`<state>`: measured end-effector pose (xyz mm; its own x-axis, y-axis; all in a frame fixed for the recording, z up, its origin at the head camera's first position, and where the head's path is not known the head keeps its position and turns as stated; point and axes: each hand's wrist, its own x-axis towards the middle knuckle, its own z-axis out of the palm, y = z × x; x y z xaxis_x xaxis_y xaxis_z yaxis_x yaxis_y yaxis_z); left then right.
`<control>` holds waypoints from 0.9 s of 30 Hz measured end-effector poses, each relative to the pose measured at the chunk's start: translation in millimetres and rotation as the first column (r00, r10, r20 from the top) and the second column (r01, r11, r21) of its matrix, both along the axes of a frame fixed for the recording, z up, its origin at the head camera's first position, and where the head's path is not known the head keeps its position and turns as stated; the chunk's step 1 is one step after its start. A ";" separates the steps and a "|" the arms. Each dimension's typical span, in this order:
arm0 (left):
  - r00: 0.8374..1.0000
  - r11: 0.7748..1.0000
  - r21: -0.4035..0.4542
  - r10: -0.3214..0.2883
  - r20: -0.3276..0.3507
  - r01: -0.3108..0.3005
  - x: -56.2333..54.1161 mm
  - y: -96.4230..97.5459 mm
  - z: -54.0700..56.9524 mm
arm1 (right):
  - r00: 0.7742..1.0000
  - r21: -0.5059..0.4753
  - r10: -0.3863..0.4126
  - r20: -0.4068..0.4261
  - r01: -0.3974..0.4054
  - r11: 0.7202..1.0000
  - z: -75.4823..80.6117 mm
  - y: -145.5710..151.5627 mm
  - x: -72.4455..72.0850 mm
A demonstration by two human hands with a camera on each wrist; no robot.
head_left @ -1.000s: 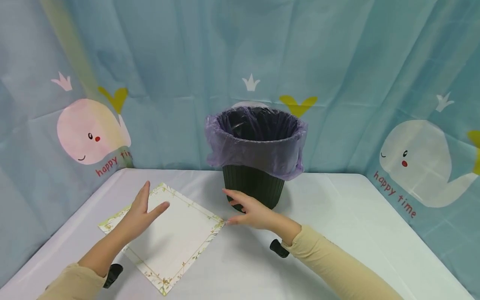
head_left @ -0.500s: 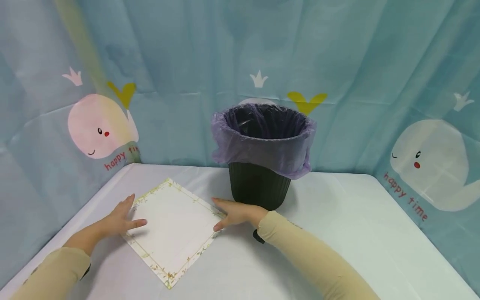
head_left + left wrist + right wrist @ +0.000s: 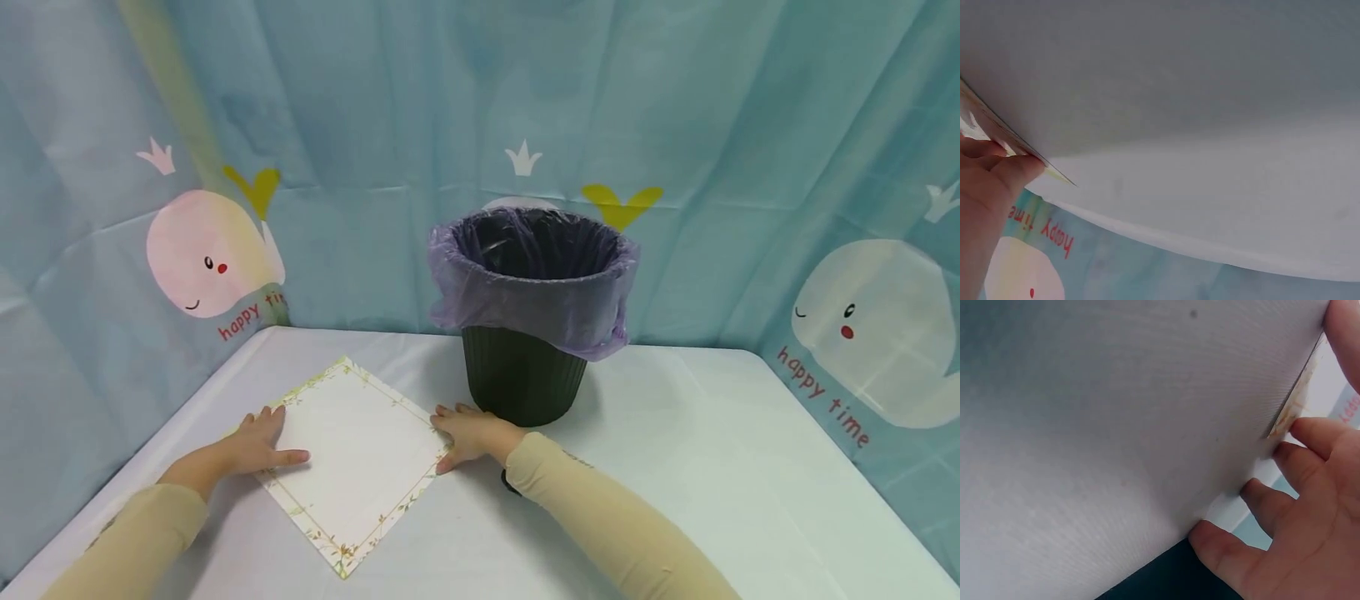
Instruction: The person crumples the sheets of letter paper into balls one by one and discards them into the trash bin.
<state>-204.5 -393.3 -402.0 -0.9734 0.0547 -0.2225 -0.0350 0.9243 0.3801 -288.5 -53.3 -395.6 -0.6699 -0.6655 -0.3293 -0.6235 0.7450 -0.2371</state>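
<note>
A square sheet of white paper with a leafy printed border [image 3: 362,462] lies flat on the table, one corner toward the person. Over its left corner is my left hand [image 3: 251,446], fingers spread and the thumb reaching across the sheet. In the left wrist view, the left fingertips [image 3: 1025,167] touch the paper's edge. My right hand [image 3: 476,435] covers the right corner, fingers apart. The right wrist view has its fingertips [image 3: 1207,534] set down on the white surface, some of them beside the sheet's bordered corner [image 3: 1296,394].
Behind the right hand stands a dark ribbed trash bin [image 3: 525,387] lined with a purple plastic bag [image 3: 536,304]. A white cloth covers the table [image 3: 697,467]. A blue curtain [image 3: 360,250] with printed whales hangs at the back and sides.
Both hands have come down from above the table onto the sheet's left and right corners. The left hand has since slid slightly right. The head view has shifted a little; the sheet stays flat.
</note>
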 end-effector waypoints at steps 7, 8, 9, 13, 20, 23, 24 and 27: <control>0.997 0.999 -0.032 0.030 0.065 -0.028 -1.3 11.3 -0.5 | 1.000 0.001 0.013 -0.004 -0.013 1.000 7.5 -0.4 5.4; 0.997 0.999 -0.030 0.030 0.067 -0.028 -1.0 13.2 -0.2 | 1.000 -0.001 0.011 -0.003 -0.011 1.000 7.3 -0.3 5.7; 0.998 0.999 -0.030 0.025 0.066 -0.023 -1.0 15.4 0.3 | 1.000 0.000 0.010 -0.004 -0.010 1.000 6.8 -0.2 5.6; 0.997 1.000 0.004 0.009 0.070 -0.009 -3.0 29.3 6.8 | 1.000 0.005 0.002 -0.008 -0.002 1.000 5.6 0.8 4.6; 0.986 0.980 0.196 0.004 0.166 -0.037 -6.9 56.4 20.3 | 1.000 -0.004 0.023 0.000 -0.023 1.000 7.2 1.2 5.2; 0.985 0.963 0.269 -0.013 0.171 -0.034 -6.4 67.5 22.3 | 1.000 -0.011 0.028 0.001 -0.028 1.000 7.0 0.4 5.8; 0.985 0.958 0.287 -0.024 0.169 -0.026 -5.9 71.4 22.5 | 1.000 -0.014 0.029 -0.001 -0.029 0.999 6.6 0.0 6.0; 0.981 0.933 0.360 -0.048 0.187 -0.023 -3.7 84.8 24.5 | 1.000 -0.026 0.029 -0.011 -0.029 0.999 5.5 -0.8 6.0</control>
